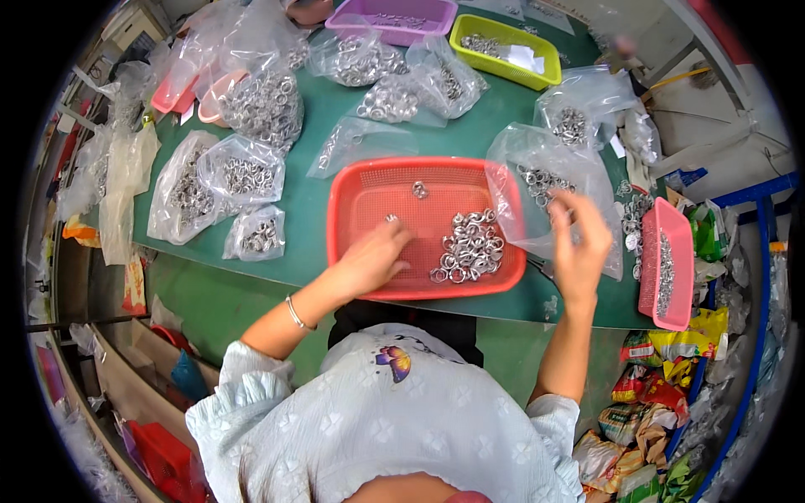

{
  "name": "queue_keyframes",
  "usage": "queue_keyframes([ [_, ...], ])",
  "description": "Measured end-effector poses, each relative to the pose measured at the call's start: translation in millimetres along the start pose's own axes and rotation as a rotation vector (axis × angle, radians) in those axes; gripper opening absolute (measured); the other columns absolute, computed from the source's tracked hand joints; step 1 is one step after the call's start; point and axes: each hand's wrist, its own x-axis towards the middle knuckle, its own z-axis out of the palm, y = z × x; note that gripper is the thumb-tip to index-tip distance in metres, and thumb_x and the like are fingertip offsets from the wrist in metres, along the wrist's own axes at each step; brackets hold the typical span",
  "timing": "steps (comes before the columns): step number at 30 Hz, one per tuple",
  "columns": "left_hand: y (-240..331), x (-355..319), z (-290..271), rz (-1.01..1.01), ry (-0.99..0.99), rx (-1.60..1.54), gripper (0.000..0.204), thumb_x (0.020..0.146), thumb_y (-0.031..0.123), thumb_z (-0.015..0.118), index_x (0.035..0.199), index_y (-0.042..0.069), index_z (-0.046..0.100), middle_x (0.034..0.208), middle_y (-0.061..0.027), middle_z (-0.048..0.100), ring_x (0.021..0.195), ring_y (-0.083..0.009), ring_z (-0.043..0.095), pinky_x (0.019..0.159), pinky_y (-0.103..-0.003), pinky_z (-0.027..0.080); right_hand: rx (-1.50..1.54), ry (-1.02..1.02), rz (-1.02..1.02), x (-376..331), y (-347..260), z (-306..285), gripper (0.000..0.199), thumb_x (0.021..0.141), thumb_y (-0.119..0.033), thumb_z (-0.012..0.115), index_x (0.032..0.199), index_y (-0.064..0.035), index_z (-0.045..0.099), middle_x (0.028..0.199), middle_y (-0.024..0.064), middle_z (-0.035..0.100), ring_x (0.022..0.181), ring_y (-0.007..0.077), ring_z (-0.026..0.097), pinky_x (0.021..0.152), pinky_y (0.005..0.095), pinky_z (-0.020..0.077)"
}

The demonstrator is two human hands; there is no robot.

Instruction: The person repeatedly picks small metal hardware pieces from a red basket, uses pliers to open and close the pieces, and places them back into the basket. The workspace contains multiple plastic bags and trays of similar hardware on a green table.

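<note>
The left hand (375, 258) rests inside a red basket (369, 197) on the green bench (251, 293), with its fingers (401, 237) near a pile of shiny metal rings (470, 246). The right hand (579, 243) is raised beside a clear plastic bag (545, 172) with more rings inside. A pink basket (667, 264) sits at the right.

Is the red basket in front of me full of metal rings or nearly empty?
Partly filled. The red basket holds one pile of metal rings at its right end; most of its mesh floor shows bare, with a few stray rings.
</note>
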Motion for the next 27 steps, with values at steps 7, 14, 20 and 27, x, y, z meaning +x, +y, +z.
queue_keyframes([
  [7,-49,32,-1,-0.064,-0.125,0.352,0.051,0.066,0.0,0.065,0.113,-0.002,0.045,0.11,-0.0175,0.043,0.103,-0.0353,0.045,0.088,-0.04,0.041,0.195,-0.513,0.117,-50,0,53,0.019,0.077,-0.003,0.061,0.095,0.0036,0.059,0.081,0.0155,0.06,0.07,0.0277,0.059,0.064,0.0327,0.0462],
  [14,-37,32,-18,-0.215,-0.013,-0.981,0.035,0.078,-0.004,0.056,0.112,-0.004,0.047,0.104,-0.0162,0.056,0.093,-0.0283,0.059,0.081,-0.037,0.05,0.446,-0.441,0.286,-50,-5,61,0.021,0.078,-0.002,0.059,0.099,0.0017,0.06,0.078,0.0106,0.06,0.069,0.0196,0.058,0.063,0.0287,0.0458],
  [20,8,14,-7,-0.207,0.105,-1.79,0.026,0.087,0.001,0.051,0.112,-0.003,0.048,0.111,-0.0169,0.056,0.104,-0.0239,0.056,0.089,-0.034,0.048,0.592,-0.336,0.267,-55,-23,87,0.041,0.074,0.0,0.064,0.113,-0.0018,0.053,0.098,0.0081,0.058,0.077,0.0146,0.056,0.06,0.0235,0.0444],
  [27,35,5,0,-0.147,0.338,-1.749,0.025,0.085,-0.002,0.052,0.11,-0.003,0.05,0.108,-0.0136,0.057,0.1,-0.0182,0.056,0.088,-0.03,0.047,0.605,-0.191,0.272,-60,-38,94,0.034,0.073,0.004,0.064,0.105,0.0014,0.054,0.095,0.0103,0.058,0.076,0.0155,0.056,0.059,0.0243,0.0458],
])
